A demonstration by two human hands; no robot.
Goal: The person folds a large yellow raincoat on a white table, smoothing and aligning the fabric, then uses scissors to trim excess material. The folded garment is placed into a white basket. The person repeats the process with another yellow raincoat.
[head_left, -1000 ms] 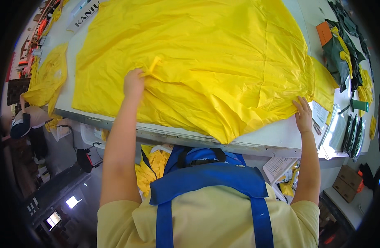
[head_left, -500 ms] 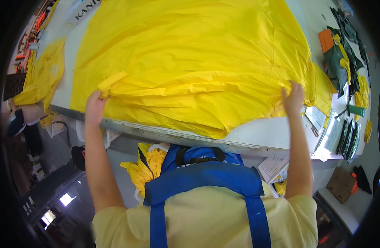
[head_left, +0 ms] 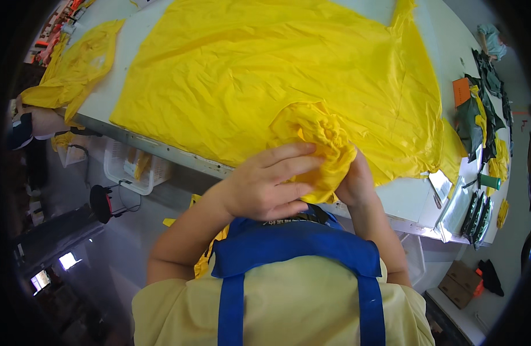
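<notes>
A big sheet of thin, wrinkled yellow fabric [head_left: 231, 75] lies spread over the white table. Its near edge is bunched into a gathered, ruffled part [head_left: 326, 130] in front of my chest. My left hand [head_left: 271, 181] grips this part from the left, its index and middle fingers reaching over the cloth and the other fingers spread; its thumb is hidden. On the right side of the bunch, my right hand [head_left: 357, 179] is closed on the fabric, with most of its fingers hidden behind the folds.
More yellow cloth [head_left: 81, 63] lies at the table's left end, beside another person's arm [head_left: 46, 122]. On the right are dark green garments [head_left: 470, 118], an orange box [head_left: 461, 91], a green roll [head_left: 489, 181] and clear plastic packets [head_left: 458, 205]. A white basket [head_left: 153, 173] stands below the table edge.
Both hands have come inward from far apart to the middle, close to my body. The near edge of the yellow fabric is now gathered between them.
</notes>
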